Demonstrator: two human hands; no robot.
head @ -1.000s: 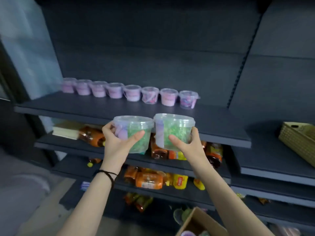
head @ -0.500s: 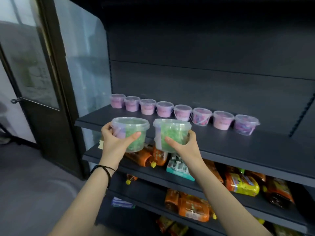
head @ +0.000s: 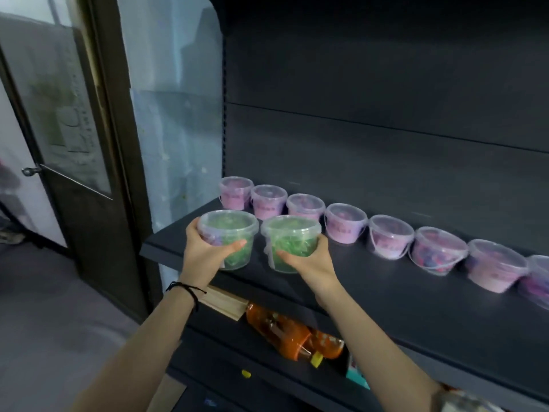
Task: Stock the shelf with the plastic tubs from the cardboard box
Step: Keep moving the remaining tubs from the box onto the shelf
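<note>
Left hand (head: 205, 251) fingers curl round left green tub (head: 234, 242), right hand (head: 309, 260) fingers round right green tub (head: 292, 245) (both upright): lower flat onto shelf (head: 386, 292), 6 o'clock of pink tubs (head: 344, 223)

Left hand (head: 202, 254) grips left tub (head: 228, 230); right hand (head: 312, 261) grips right tub (head: 292, 236).

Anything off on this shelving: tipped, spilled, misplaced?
Minor only. On the lower shelf, orange plastic bottles lie on their sides, and a small yellow piece lies loose beneath them. The lidded pink plastic tubs sit in a row; no spill visible.
</note>
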